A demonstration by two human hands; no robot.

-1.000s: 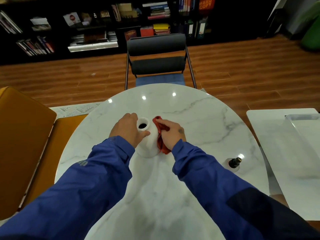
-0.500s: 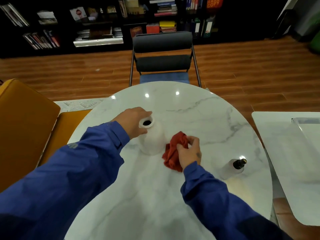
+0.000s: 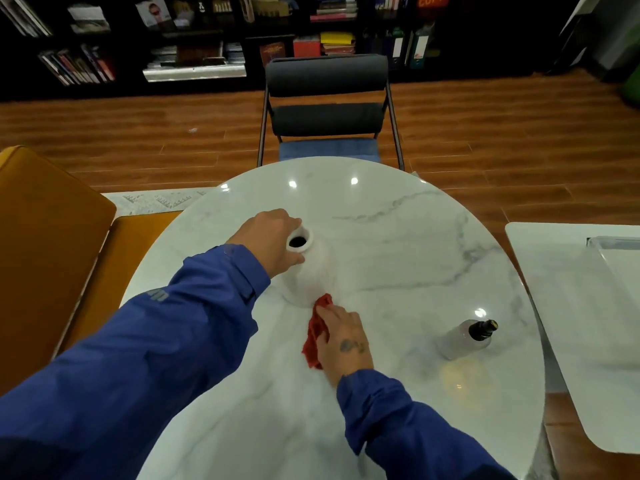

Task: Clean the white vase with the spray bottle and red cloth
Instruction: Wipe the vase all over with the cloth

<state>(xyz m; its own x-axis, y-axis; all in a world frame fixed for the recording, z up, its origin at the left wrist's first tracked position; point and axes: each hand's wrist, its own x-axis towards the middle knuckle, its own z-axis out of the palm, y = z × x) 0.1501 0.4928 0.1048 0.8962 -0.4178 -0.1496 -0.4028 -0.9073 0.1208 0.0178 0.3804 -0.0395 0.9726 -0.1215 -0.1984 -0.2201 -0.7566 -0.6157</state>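
Observation:
The white vase (image 3: pixel 306 271) stands upright near the middle of the round marble table (image 3: pixel 398 244). My left hand (image 3: pixel 270 239) grips its neck from the left, beside the dark opening. My right hand (image 3: pixel 341 337) holds the red cloth (image 3: pixel 316 336) against the table, with the cloth's tip touching the near base of the vase. The clear spray bottle (image 3: pixel 464 339) with a black top stands alone on the table to the right, apart from both hands.
A dark chair (image 3: pixel 327 105) with a blue seat stands at the table's far side. An orange seat (image 3: pixel 48 254) is on the left. A second white table (image 3: pixel 581 317) with a clear tray (image 3: pixel 620 258) is on the right. Bookshelves line the back wall.
My right hand with the red cloth has come off the vase's right side and moved down to the table at the vase's near base. My left hand has kept its hold on the neck.

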